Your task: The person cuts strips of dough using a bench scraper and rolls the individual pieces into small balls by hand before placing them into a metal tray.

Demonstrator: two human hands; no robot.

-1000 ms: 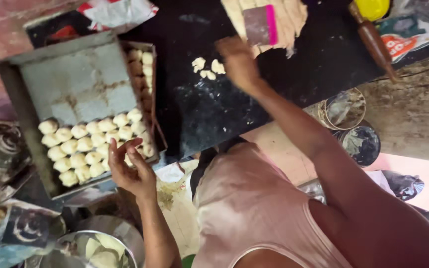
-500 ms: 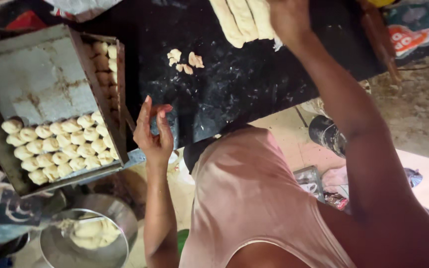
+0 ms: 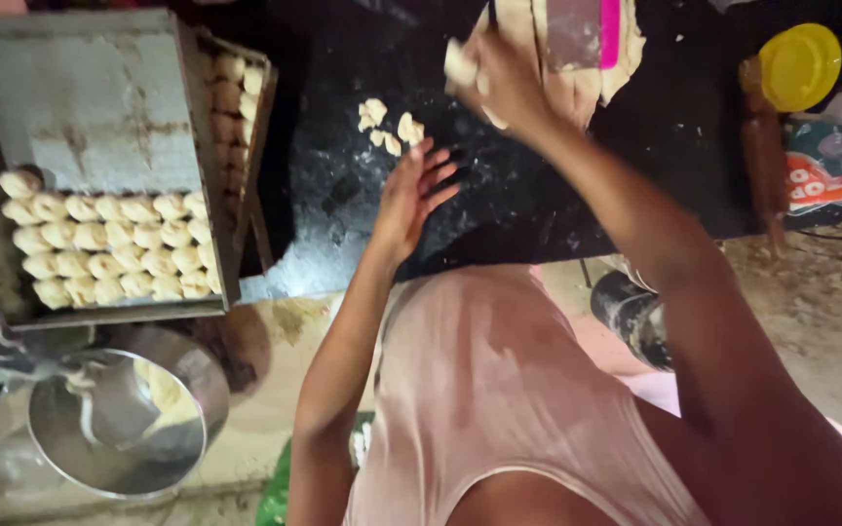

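Left hand (image 3: 409,200) spread wide over dark tabletop (image 3: 538,195) beside small dough pieces (image 3: 387,125), right hand (image 3: 504,78) pinching dough piece (image 3: 460,63) at far-edge dough sheet (image 3: 557,49)

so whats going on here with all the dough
A person is working dough on a dark counter. The right hand grips a small piece of dough at the rolled sheet, while the left hand hovers open just below a few cut pieces. A metal tray to the left holds rows of shaped dough balls.

Left hand (image 3: 409,200) open, fingers spread, arm bent. Right hand (image 3: 501,83) curled shut, arm stretched forward.
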